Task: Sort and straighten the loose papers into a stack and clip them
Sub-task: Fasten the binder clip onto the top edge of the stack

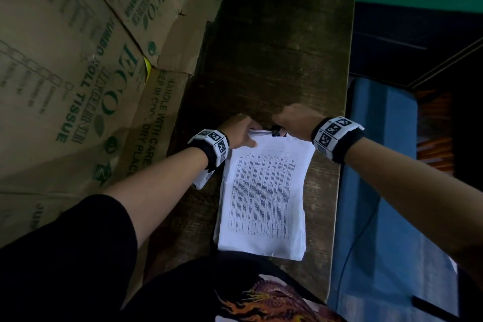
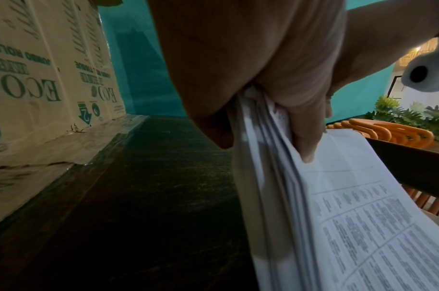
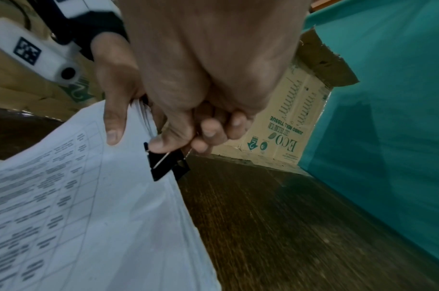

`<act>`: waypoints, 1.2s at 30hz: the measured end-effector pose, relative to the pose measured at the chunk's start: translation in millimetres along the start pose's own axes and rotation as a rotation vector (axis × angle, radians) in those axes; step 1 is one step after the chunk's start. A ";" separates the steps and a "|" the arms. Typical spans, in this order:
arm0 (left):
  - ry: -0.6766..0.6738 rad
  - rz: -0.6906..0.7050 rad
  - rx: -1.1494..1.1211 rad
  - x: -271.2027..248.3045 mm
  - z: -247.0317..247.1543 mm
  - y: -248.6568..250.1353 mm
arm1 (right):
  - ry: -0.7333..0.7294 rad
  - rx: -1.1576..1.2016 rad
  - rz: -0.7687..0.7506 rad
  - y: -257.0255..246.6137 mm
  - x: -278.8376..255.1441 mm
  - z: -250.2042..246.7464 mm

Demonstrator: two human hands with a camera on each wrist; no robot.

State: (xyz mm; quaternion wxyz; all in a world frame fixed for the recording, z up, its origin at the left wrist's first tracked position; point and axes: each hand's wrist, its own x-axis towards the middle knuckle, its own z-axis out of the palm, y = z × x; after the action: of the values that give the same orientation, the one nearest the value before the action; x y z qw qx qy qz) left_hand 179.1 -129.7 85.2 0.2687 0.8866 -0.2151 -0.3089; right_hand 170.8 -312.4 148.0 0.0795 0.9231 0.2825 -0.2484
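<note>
Both hands (image 1: 239, 132) (image 1: 294, 123) pinch stack (image 1: 264, 191), clip (image 3: 167, 164).

White paper stack (image 1: 264, 198), black table print; black binder clip (image 3: 167, 164); dark brown table (image 1: 274, 60); tan cartons (image 1: 65, 73), green lettering.

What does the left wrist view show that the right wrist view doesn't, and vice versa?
Only the left wrist view: orange chair backs and green plants past the table edge. Only the right wrist view: the black metal binder clip at the stack's edge, pinched by the right hand. Both: the white printed paper stack, gripped by the left hand, the dark wooden table and cardboard boxes.
</note>
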 end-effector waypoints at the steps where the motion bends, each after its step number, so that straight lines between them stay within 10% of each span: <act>1: -0.002 0.005 -0.004 -0.4 -0.4 -0.3 | -0.009 -0.018 -0.012 -0.1 0.1 -0.9; 18: -0.080 0.002 -0.108 -1.9 -5.0 -5.1 | -0.001 0.055 -0.070 -4.5 3.9 10.8; 22: -0.097 -0.027 -0.156 1.6 -6.3 -4.5 | 0.272 0.078 -0.029 -2.0 1.6 26.1; 30: 0.254 -0.190 -0.921 -18.1 31.5 -28.4 | 0.609 0.623 0.186 -9.4 -7.3 82.8; 36: 0.350 -0.274 -1.021 -13.3 52.2 -15.3 | 0.681 0.646 0.207 -42.4 -20.2 119.6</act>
State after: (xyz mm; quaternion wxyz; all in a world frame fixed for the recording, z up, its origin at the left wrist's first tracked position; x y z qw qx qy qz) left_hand 138.2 -128.7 46.9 0.6534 0.7017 0.1269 -0.2541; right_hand 83.0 -321.4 54.6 -0.2841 0.9527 0.1075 0.0021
